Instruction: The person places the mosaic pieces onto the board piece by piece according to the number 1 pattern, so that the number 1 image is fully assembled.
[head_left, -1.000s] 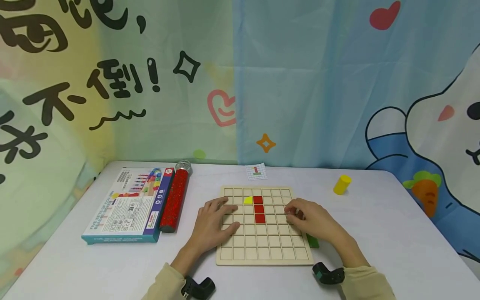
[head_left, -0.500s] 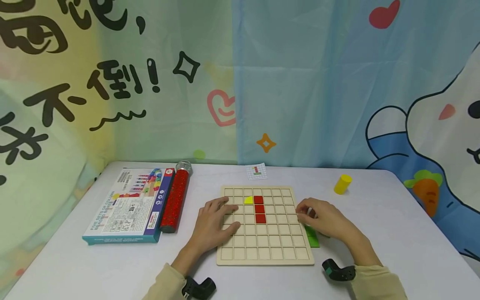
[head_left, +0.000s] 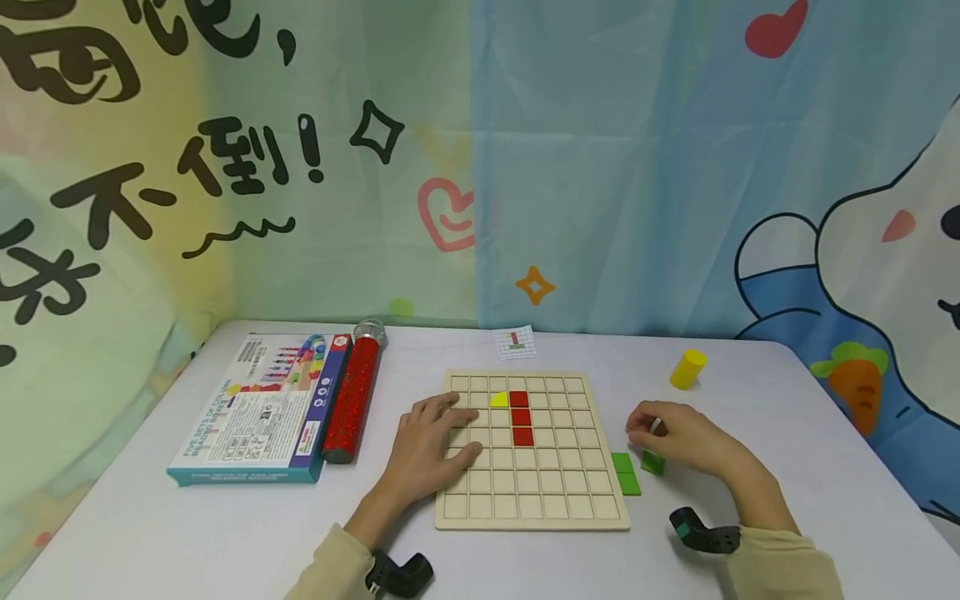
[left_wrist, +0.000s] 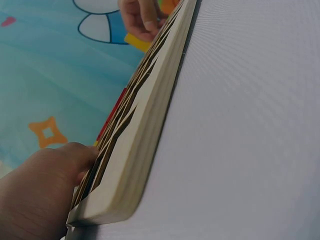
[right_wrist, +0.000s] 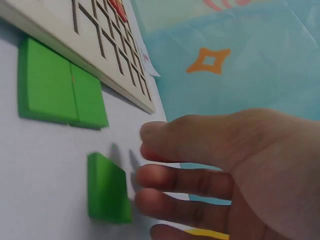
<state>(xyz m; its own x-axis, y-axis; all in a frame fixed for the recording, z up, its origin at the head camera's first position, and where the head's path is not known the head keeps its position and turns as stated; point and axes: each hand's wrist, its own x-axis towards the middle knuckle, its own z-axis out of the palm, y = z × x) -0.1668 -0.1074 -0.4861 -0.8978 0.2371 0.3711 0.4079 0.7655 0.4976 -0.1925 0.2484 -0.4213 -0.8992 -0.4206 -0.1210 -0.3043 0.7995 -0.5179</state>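
Note:
A pale wooden grid board [head_left: 566,506] lies on the table, with three red square tiles [head_left: 521,417] in a column and a yellow piece [head_left: 498,400] beside the top one. My left hand [head_left: 429,446] rests on the board's left side, fingers spread over its edge. To the right of the board my right hand [head_left: 686,433] hovers low over the table, its fingers loosely bent and holding nothing. Just off its fingertips is a single green tile [right_wrist: 107,190], which looks tilted in the right wrist view. Two more green tiles [right_wrist: 60,87] lie side by side against the board's right edge.
A small card [head_left: 515,342] with a coloured grid pattern lies behind the board. A yellow cylinder [head_left: 687,369] stands at the back right. On the left are a flat box [head_left: 258,408] and a red microphone [head_left: 350,400]. A printed curtain [head_left: 600,208] hangs behind the table.
My right hand has moved right, from the board's right edge to over the table beyond it. The green tiles it covered now show. My left hand has stayed on the board.

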